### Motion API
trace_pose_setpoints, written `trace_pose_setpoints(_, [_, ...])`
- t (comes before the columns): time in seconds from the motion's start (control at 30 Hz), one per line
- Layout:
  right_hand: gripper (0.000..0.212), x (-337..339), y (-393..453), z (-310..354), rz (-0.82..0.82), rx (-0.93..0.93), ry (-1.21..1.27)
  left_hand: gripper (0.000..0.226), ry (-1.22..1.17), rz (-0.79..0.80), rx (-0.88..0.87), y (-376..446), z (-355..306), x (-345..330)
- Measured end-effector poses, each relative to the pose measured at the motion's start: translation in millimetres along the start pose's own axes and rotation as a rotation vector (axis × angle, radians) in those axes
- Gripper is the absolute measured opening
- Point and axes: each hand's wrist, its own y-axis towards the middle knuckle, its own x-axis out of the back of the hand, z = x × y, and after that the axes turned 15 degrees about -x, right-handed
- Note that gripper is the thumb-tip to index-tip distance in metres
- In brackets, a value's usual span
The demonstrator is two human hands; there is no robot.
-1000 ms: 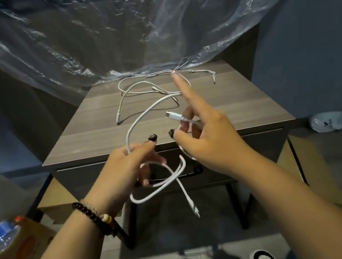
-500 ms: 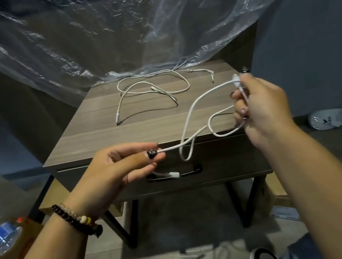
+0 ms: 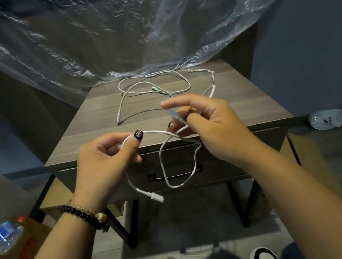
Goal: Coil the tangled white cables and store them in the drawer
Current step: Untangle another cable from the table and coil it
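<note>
Water bottle (image 3: 1,235) at left, cut off by frame edge. Left hand (image 3: 104,162): grip pinching white cable (image 3: 167,169), plug end dangling below, over open floor. Drawer (image 3: 171,168) shut behind the loop. Right hand (image 3: 211,128): grip pinching cable's other end. Second cable (image 3: 155,85) on far tabletop (image 3: 92,136); its far end hard to make out beneath plastic sheet (image 3: 108,32).

Clear plastic sheet (image 3: 108,35), water bottle (image 3: 1,235) in cardboard box (image 3: 25,244), white slipper (image 3: 333,118)
</note>
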Motion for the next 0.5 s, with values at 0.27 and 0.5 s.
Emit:
trace_pose_setpoints(0.27, [0.045, 23.4, 10.2, 4.1, -0.122, -0.023, 0.476, 0.032, -0.038, -0.005, 0.147, 3.4, 1.1, 4.0])
trace_pose_setpoints(0.5, [0.035, -8.7, 0.3, -1.3, -0.074, -0.046, -0.541, 0.020, -0.204, -0.005, 0.142, 2.8, -2.5, 0.0])
